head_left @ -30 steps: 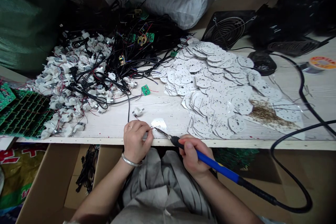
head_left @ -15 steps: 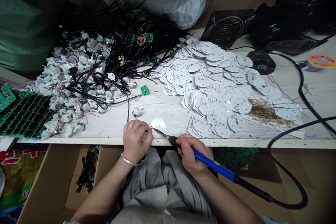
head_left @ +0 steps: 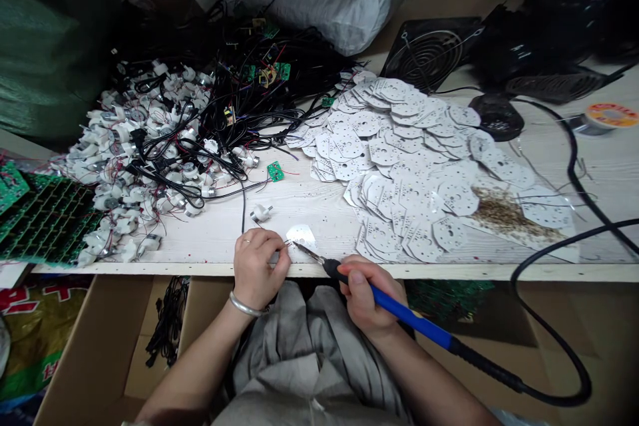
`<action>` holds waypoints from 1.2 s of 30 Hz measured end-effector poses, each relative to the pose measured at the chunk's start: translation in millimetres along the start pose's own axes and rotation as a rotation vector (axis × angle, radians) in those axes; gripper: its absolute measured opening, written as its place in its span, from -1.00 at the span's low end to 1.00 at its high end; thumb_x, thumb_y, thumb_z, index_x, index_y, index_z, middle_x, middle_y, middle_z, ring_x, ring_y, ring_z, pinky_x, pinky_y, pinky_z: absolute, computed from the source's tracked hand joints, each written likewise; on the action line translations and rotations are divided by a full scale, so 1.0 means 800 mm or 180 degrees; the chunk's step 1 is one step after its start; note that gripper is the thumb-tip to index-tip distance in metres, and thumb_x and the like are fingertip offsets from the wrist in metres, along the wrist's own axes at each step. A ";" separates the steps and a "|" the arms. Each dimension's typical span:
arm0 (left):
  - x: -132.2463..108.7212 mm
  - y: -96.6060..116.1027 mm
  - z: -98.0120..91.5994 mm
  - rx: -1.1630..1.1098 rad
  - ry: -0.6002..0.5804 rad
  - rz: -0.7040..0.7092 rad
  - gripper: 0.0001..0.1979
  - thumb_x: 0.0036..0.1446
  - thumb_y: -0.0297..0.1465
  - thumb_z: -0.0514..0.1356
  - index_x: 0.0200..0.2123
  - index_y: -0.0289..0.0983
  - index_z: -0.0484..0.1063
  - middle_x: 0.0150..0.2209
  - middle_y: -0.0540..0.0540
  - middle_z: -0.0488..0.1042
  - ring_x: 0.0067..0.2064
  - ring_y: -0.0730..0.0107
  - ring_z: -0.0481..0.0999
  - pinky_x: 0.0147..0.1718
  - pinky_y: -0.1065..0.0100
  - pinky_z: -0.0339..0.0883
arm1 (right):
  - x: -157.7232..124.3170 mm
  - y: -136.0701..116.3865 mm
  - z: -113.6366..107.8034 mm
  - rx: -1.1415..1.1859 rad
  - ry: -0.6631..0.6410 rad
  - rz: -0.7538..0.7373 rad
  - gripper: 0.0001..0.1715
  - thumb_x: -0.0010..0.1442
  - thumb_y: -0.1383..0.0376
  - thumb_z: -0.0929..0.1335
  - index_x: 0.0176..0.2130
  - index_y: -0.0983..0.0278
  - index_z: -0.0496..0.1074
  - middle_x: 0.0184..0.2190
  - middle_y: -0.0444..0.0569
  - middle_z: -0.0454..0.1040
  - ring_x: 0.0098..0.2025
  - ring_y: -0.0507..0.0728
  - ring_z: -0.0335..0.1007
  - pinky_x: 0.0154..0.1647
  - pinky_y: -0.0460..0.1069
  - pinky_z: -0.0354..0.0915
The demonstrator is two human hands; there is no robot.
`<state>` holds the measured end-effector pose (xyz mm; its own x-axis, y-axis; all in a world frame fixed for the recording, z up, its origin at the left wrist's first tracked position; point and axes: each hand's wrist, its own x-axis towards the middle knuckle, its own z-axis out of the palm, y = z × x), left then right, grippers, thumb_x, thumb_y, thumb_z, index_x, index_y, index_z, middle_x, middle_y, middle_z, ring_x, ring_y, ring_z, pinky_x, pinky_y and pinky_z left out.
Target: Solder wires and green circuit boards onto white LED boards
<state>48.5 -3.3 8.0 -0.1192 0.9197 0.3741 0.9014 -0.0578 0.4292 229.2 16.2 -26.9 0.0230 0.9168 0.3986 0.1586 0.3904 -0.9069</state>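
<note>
My right hand (head_left: 372,293) is closed round the dark grip of a blue-handled soldering iron (head_left: 409,316), its tip pointing left. The tip rests at or just over the left edge of a white circuit board (head_left: 302,235) lying flat near the table's front edge. My left hand (head_left: 260,256) is pinched at the board's left side, holding a thin wire (head_left: 286,243) whose end meets the board near the tip. Just behind the left hand lies a small white motor (head_left: 261,213) with a metal shaft. The left fingertips are partly hidden.
White boards (head_left: 399,166) lie heaped to the right, and white motors (head_left: 150,146) with black cables to the left. A small green board (head_left: 275,171) sits between. Further right are a dirty pad (head_left: 514,216), a fan (head_left: 432,53), a solder spool (head_left: 606,118) and the iron's cord (head_left: 519,293).
The soldering iron has shifted very slightly to the right, its cord swaying with it. My left hand and the white board stay in place.
</note>
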 end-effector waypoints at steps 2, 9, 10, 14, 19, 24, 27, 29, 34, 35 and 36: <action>0.000 0.000 0.000 -0.0007 -0.0003 0.0009 -0.87 0.12 -0.46 0.15 -0.46 -0.22 0.44 -0.37 -0.05 0.53 -0.24 0.29 0.43 -0.21 0.21 0.22 | -0.004 0.005 0.002 0.0031 0.0137 0.0044 -0.69 0.25 0.16 0.25 -0.42 0.23 0.44 -0.57 -0.10 0.44 -0.57 0.06 0.41 -0.59 -0.03 0.36; 0.000 -0.002 0.001 0.0003 -0.0029 0.0033 -0.88 0.11 -0.47 0.15 -0.46 -0.22 0.43 -0.36 -0.04 0.53 -0.24 0.29 0.44 -0.22 0.22 0.22 | -0.003 0.005 0.002 0.0075 0.0043 0.0036 -0.74 0.24 0.18 0.26 -0.40 0.22 0.44 -0.52 -0.09 0.47 -0.56 0.06 0.42 -0.58 -0.02 0.36; 0.000 -0.002 0.001 0.0008 -0.0025 0.0034 -0.88 0.11 -0.48 0.15 -0.46 -0.22 0.43 -0.37 -0.04 0.53 -0.24 0.29 0.44 -0.22 0.22 0.22 | -0.003 0.004 0.002 0.0089 0.0067 0.0011 -0.74 0.24 0.19 0.26 -0.40 0.22 0.44 -0.52 -0.09 0.47 -0.55 0.07 0.43 -0.57 -0.02 0.37; -0.001 -0.001 0.002 0.0054 0.0007 0.0065 -0.89 0.11 -0.48 0.16 -0.45 -0.23 0.43 -0.37 -0.04 0.53 -0.25 0.29 0.43 -0.23 0.24 0.23 | 0.000 0.000 0.003 0.0110 0.0112 -0.0141 -0.80 0.26 0.26 0.25 -0.33 0.21 0.43 -0.55 -0.13 0.46 -0.52 0.07 0.46 -0.48 0.00 0.40; -0.004 -0.001 0.000 0.0069 0.0106 0.0174 -0.91 0.18 -0.42 0.18 -0.33 -0.21 0.49 -0.35 -0.05 0.53 -0.24 0.32 0.44 -0.24 0.26 0.24 | 0.015 -0.008 0.004 -0.0201 -0.0457 -0.0593 -0.84 0.23 0.35 0.29 -0.16 0.19 0.39 -0.44 -0.11 0.56 -0.37 0.09 0.53 -0.29 0.01 0.45; -0.004 -0.002 0.001 -0.0021 0.0210 0.0414 -0.92 0.18 -0.43 0.18 -0.33 -0.22 0.49 -0.31 -0.05 0.54 -0.22 0.33 0.46 -0.15 0.22 0.27 | 0.023 -0.009 0.006 -0.0479 -0.0742 -0.0946 -0.81 0.24 0.35 0.29 -0.11 0.20 0.36 -0.34 -0.05 0.58 -0.31 0.10 0.54 -0.29 0.00 0.46; -0.003 -0.004 -0.001 -0.0111 0.0133 0.0564 -0.93 0.18 -0.45 0.18 -0.30 -0.23 0.48 -0.30 -0.05 0.56 -0.21 0.31 0.47 -0.13 0.19 0.30 | 0.021 -0.009 0.006 -0.0424 -0.0670 -0.0932 -0.81 0.24 0.34 0.29 -0.11 0.20 0.36 -0.35 -0.05 0.58 -0.32 0.10 0.54 -0.29 0.00 0.46; -0.001 -0.007 -0.009 -0.0410 -0.0102 0.0571 -0.89 0.21 -0.46 0.15 -0.23 -0.24 0.47 -0.24 -0.08 0.56 -0.16 0.32 0.49 -0.13 0.22 0.35 | 0.020 -0.009 0.005 -0.0354 -0.0625 -0.0858 -0.81 0.25 0.35 0.28 -0.11 0.19 0.36 -0.36 -0.06 0.57 -0.32 0.10 0.53 -0.27 0.00 0.45; 0.007 -0.022 -0.042 -0.0717 -0.0766 0.0950 -0.77 0.26 -0.49 0.05 -0.06 -0.24 0.42 -0.07 -0.16 0.52 -0.04 0.33 0.48 -0.08 0.25 0.41 | 0.019 -0.011 0.004 -0.0226 -0.0576 -0.0772 -0.78 0.24 0.37 0.28 -0.10 0.17 0.36 -0.36 -0.09 0.58 -0.32 0.09 0.54 -0.27 -0.01 0.46; 0.009 -0.025 -0.047 -0.0554 -0.0819 0.1120 -0.77 0.26 -0.49 0.06 -0.06 -0.24 0.42 -0.06 -0.17 0.51 -0.04 0.31 0.48 -0.07 0.24 0.41 | 0.019 -0.011 0.004 -0.0216 -0.0565 -0.0787 -0.78 0.23 0.37 0.28 -0.10 0.17 0.36 -0.37 -0.09 0.58 -0.32 0.09 0.54 -0.27 0.00 0.46; 0.011 -0.027 -0.050 -0.0347 -0.0823 0.1305 -0.77 0.26 -0.49 0.06 -0.07 -0.24 0.43 -0.06 -0.16 0.52 -0.05 0.30 0.48 -0.09 0.22 0.41 | 0.019 -0.011 0.004 -0.0209 -0.0553 -0.0792 -0.78 0.23 0.38 0.28 -0.11 0.17 0.36 -0.37 -0.10 0.58 -0.32 0.09 0.54 -0.27 0.00 0.46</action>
<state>11.2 -9.2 34.9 0.3557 0.8782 0.3198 0.8020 -0.4625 0.3780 225.0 27.1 -13.0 -0.1927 0.7966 0.5729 0.2016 0.6036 -0.7714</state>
